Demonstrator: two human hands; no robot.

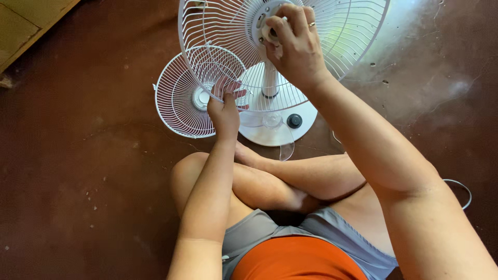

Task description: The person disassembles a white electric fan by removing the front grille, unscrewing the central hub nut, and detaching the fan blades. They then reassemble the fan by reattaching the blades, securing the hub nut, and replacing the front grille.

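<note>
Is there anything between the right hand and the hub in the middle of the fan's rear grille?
Nothing visible. The right hand already grips the round part at the hub of the rear grille. The left hand holds that grille's lower rim, and the loose front grille lies on the floor, to the side.

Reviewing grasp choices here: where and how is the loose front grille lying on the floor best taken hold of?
A judgement: take the loose front grille by its outer rim on its left edge, coming from the open floor side. The thin ring suits a pinch there; its right part lies behind the mounted rear guard and the left hand.
</note>
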